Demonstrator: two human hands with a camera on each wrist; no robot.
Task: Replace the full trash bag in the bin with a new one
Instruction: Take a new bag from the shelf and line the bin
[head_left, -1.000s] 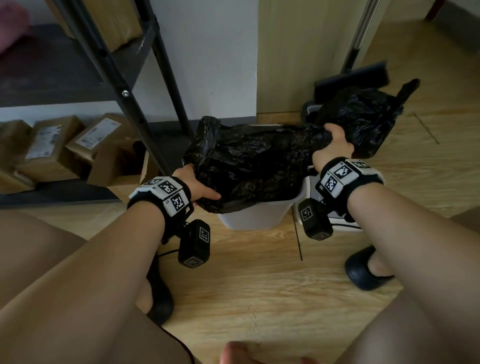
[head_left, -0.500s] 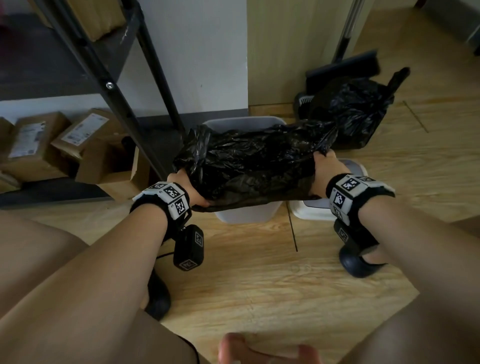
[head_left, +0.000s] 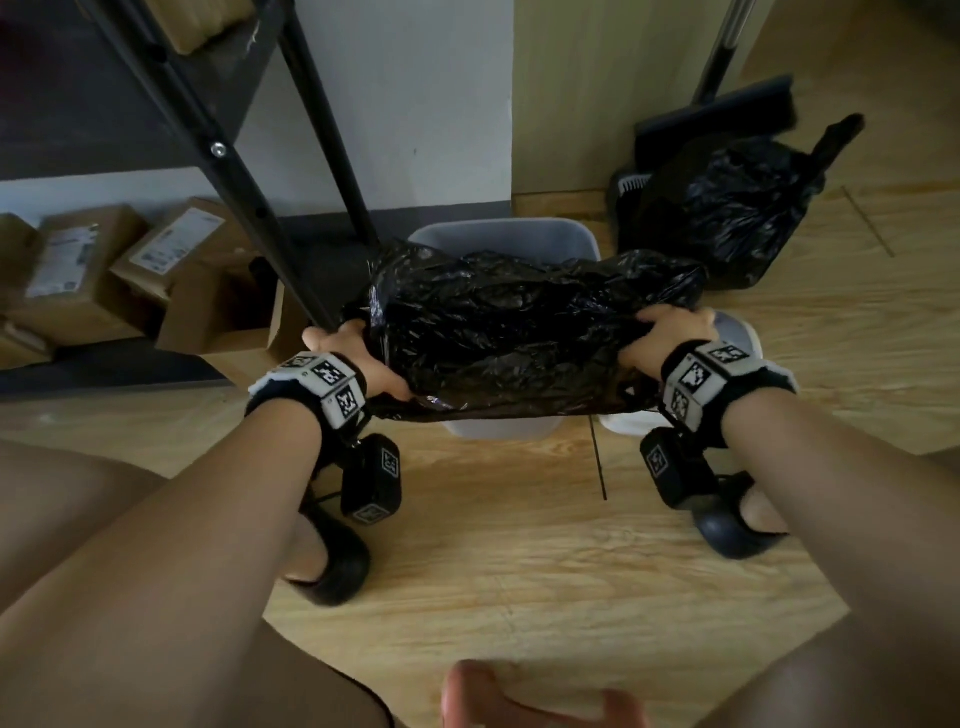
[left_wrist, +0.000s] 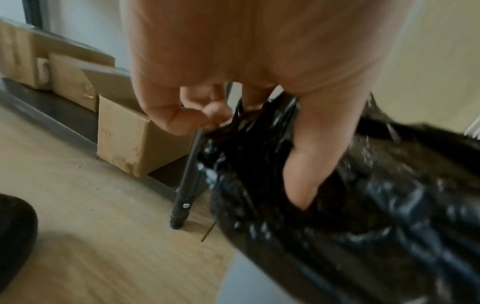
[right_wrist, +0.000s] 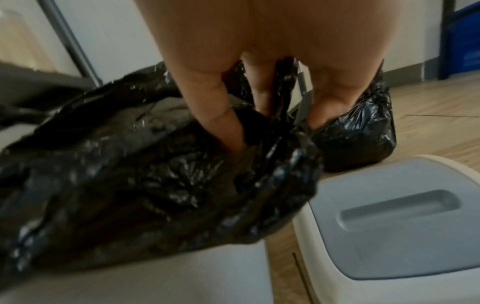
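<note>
Progress looks past the halfway mark, judging from the head view: a tied full bag (head_left: 727, 208) sits on the floor to the right of the bin (head_left: 498, 236), just in front of a dustpan (head_left: 631, 182), so the old one seems to be out, while a new bag (head_left: 514, 332) is stretched over the bin's mouth and not yet fitted; what seems left is to hook its rim over the edges, push it down inside and put the lid (head_left: 737, 332) back, which lies on the floor at the bin's right. There the left hand (head_left: 358, 353) grips the bag's left end and the right hand (head_left: 665, 338) grips its right end, both pulling it wide above the bin. Left wrist view: the left hand (left_wrist: 246, 82) has its fingers curled round bunched black film, thumb (left_wrist: 309, 160) pressed on the bag (left_wrist: 363, 205), beside a shelf leg (left_wrist: 187, 185) and a box (left_wrist: 130, 139). Right wrist view: the right hand (right_wrist: 259, 61) has fingers (right_wrist: 215, 107) dug into gathered plastic of the bag (right_wrist: 130, 185), closed on it, with the lid (right_wrist: 389, 216) below and the full bag (right_wrist: 358, 133) behind.
</note>
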